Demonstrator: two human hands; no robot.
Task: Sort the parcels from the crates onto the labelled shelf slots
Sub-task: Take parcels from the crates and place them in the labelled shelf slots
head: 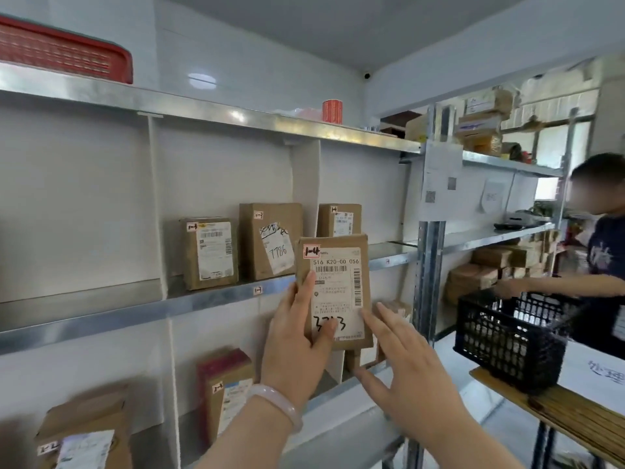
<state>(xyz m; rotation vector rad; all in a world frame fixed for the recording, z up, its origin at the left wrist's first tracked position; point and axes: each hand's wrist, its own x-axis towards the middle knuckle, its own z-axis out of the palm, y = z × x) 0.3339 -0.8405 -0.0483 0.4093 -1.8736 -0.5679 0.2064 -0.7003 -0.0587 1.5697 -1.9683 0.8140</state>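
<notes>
My left hand holds a flat cardboard parcel upright in front of the metal shelf; its white label reads "516 K20-00 056", with a red-framed tag at the top left. My right hand is spread open beside the parcel's lower right corner, fingertips near its edge. On the middle shelf stand three brown parcels: one on the left, one marked "7786", and a smaller one behind the held parcel. A small slot tag is stuck on the shelf's front edge.
Lower shelf holds a red-and-brown parcel and another parcel at bottom left. A red crate sits on top of the shelf. At right, another person reaches into a black crate on a wooden table. More parcels fill the far shelving.
</notes>
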